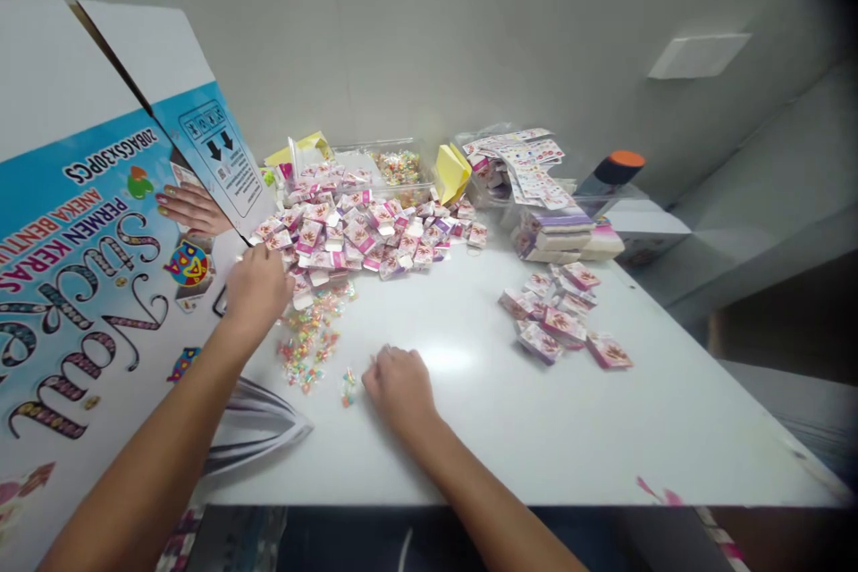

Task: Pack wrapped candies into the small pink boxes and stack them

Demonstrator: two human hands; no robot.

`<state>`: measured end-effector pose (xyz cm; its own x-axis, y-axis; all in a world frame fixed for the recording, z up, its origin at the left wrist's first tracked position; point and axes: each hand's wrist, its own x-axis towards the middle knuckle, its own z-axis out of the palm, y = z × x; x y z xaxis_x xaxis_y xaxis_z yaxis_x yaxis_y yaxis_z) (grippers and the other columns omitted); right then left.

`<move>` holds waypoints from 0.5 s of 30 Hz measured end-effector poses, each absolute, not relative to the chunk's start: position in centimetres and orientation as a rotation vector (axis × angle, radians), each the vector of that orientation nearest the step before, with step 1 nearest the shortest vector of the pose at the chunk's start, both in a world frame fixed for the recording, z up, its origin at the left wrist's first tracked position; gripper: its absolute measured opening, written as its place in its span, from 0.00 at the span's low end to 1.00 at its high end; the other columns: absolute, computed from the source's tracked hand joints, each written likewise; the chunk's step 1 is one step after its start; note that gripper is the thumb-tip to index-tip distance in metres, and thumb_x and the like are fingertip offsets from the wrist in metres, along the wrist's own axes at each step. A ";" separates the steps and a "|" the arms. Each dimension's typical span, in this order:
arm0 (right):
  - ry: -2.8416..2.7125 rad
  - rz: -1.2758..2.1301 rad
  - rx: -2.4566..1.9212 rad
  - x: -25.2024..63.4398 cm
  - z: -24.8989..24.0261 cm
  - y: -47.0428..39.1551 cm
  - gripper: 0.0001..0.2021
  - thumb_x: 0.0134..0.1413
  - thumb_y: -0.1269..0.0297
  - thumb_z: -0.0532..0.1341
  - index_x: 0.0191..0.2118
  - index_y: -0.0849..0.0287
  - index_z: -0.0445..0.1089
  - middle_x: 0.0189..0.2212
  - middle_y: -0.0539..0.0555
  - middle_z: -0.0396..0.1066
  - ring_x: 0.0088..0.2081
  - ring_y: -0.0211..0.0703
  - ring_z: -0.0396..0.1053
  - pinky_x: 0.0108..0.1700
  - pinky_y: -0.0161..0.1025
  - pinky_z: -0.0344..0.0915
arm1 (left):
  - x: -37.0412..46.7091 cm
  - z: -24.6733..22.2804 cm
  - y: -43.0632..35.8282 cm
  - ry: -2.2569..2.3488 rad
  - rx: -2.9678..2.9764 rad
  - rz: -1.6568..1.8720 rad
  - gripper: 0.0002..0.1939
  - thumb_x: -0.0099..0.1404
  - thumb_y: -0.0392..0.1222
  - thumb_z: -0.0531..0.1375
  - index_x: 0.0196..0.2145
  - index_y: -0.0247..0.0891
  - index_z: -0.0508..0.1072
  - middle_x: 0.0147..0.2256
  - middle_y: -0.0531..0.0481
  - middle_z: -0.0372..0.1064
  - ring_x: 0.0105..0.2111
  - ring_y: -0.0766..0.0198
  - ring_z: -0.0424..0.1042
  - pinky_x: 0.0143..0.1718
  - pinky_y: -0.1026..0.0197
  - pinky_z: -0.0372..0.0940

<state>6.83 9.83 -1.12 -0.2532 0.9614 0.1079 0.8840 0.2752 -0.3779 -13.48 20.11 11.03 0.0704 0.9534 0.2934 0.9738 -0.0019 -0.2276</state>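
Note:
My left hand (258, 288) is closed at the left end of a heap of small pink-and-white printed boxes (362, 232), right beside the printed edge of a big carton (87, 241). What its fingers hold, if anything, is hidden. Low over the white table (469, 429), my right hand (402, 386) has its fingers curled together; I cannot make out anything in them. Just left of it lies a small clear packet of colourful candies (349, 386). More such candy packets (308, 344) are strewn between the box heap and the table's front.
A smaller group of boxes (563, 313) lies on the right. Behind stand a clear tub of candies (399, 168), sticker sheets (529, 165), stacked flat cards (559, 237) and a dark cylinder with an orange top (617, 172). Folded white paper (261, 429) lies front left.

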 end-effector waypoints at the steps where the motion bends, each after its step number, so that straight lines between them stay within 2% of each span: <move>1: -2.207 0.352 -1.698 7.4 -0.9 9.3 0.10 0.60 0.72 0.55 0.32 0.64 0.74 0.30 0.60 0.75 0.33 0.47 0.71 0.37 0.40 0.60 | -13.5 11.7 18.5 -1.863 -1.993 -0.146 0.07 0.63 0.38 0.53 0.37 0.33 0.68 0.41 0.33 0.70 0.45 0.44 0.70 0.41 0.51 0.63; 2: -2.190 0.364 -1.699 7.9 -0.6 8.7 0.10 0.60 0.72 0.55 0.31 0.63 0.73 0.27 0.58 0.74 0.30 0.44 0.70 0.34 0.38 0.59 | -13.4 12.2 16.5 -1.830 -2.026 -0.230 0.03 0.62 0.36 0.53 0.33 0.36 0.66 0.35 0.39 0.71 0.39 0.48 0.71 0.38 0.53 0.63; 4: -2.185 0.397 -1.657 9.1 0.2 7.4 0.11 0.59 0.71 0.56 0.26 0.60 0.70 0.23 0.52 0.71 0.25 0.39 0.67 0.29 0.35 0.56 | -12.7 12.1 11.9 -1.813 -2.093 -0.508 0.05 0.63 0.37 0.54 0.29 0.41 0.61 0.28 0.48 0.69 0.30 0.56 0.70 0.32 0.57 0.61; 7: -2.053 0.669 -1.475 10.9 1.0 5.9 0.12 0.59 0.68 0.57 0.24 0.58 0.64 0.19 0.46 0.65 0.22 0.34 0.63 0.27 0.31 0.56 | -9.7 9.1 5.2 -1.772 -2.343 -0.924 0.05 0.64 0.36 0.55 0.32 0.42 0.60 0.29 0.54 0.70 0.27 0.64 0.70 0.31 0.63 0.64; 9: -1.834 0.911 -1.363 11.9 1.0 5.4 0.12 0.60 0.66 0.57 0.25 0.57 0.63 0.19 0.45 0.63 0.22 0.34 0.62 0.26 0.30 0.57 | -6.9 6.0 1.8 -1.761 -2.496 -1.098 0.04 0.67 0.34 0.53 0.38 0.41 0.63 0.30 0.53 0.69 0.29 0.65 0.72 0.32 0.65 0.66; 11: -1.602 1.064 -1.323 12.7 0.6 5.4 0.11 0.61 0.61 0.58 0.28 0.57 0.65 0.21 0.46 0.66 0.21 0.34 0.62 0.24 0.31 0.58 | -4.3 3.0 -0.2 -1.680 -2.561 -1.210 0.08 0.67 0.29 0.50 0.38 0.40 0.63 0.29 0.52 0.68 0.29 0.65 0.70 0.33 0.64 0.67; 15: -1.308 1.064 -1.264 13.7 -0.4 5.7 0.12 0.63 0.56 0.57 0.37 0.59 0.72 0.32 0.53 0.76 0.22 0.36 0.67 0.27 0.35 0.67 | -1.6 -1.3 -1.0 -1.434 -2.459 -1.424 0.12 0.62 0.23 0.54 0.40 0.36 0.65 0.31 0.47 0.68 0.31 0.62 0.70 0.33 0.60 0.70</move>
<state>13.74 5.74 -0.38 0.0324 0.9966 0.0757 0.1291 0.0709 -0.9891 -1.59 -1.01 -1.30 0.1942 0.7144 0.6722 0.6773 -0.5933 0.4350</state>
